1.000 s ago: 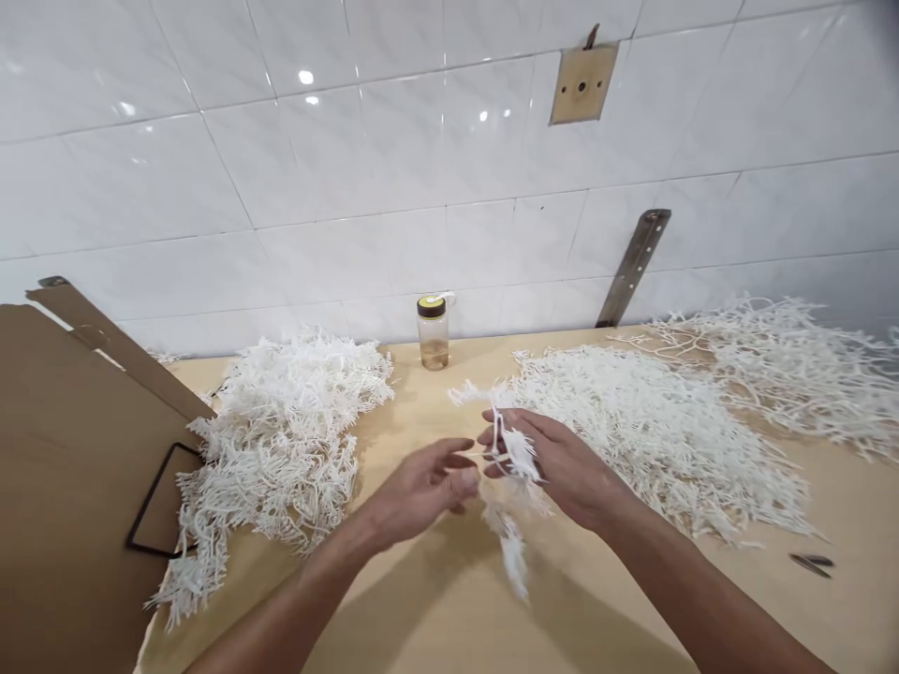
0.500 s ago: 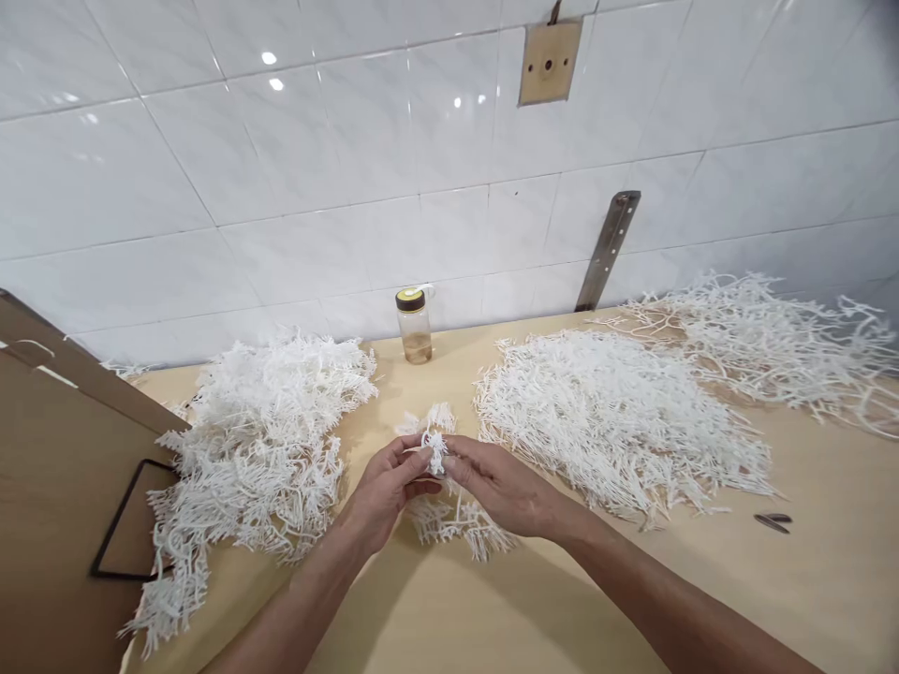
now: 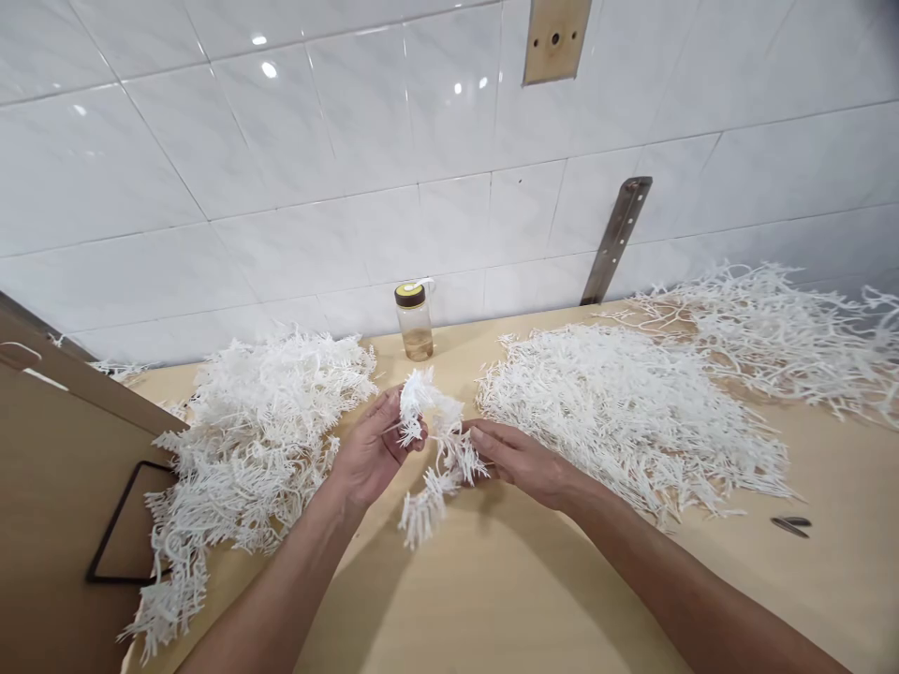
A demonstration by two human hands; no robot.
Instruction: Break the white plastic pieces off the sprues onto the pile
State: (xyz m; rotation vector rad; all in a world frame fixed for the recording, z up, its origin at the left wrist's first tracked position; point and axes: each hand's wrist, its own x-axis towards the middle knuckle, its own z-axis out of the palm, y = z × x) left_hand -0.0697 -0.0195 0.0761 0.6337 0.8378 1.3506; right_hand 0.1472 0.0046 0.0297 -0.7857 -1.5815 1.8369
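Observation:
A short white branching plastic strand (image 3: 449,440), fringed like a garland, stretches between my two hands above the table. My left hand (image 3: 375,447) is closed around its upper left part, palm turned up. My right hand (image 3: 516,461) pinches it on the right side, the fingertips partly hidden behind the fringe. One fringed end (image 3: 425,505) hangs down below my hands. To the left lies a heap of similar white fringed strands (image 3: 273,421). On the right is a pile of white thin-stemmed pieces (image 3: 618,412).
A bottle with a yellow-and-dark lid (image 3: 414,323) stands near the tiled wall. Looser white strands (image 3: 779,337) spread at the far right. Small dark snips (image 3: 791,524) lie on the table (image 3: 562,608). At left is a brown box (image 3: 63,487) beside a black wire frame (image 3: 112,524).
My hands have moved apart and my left hand has risen slightly. The strand, bunched between my fingers before, is now spread out with an end hanging. The view has shifted a little.

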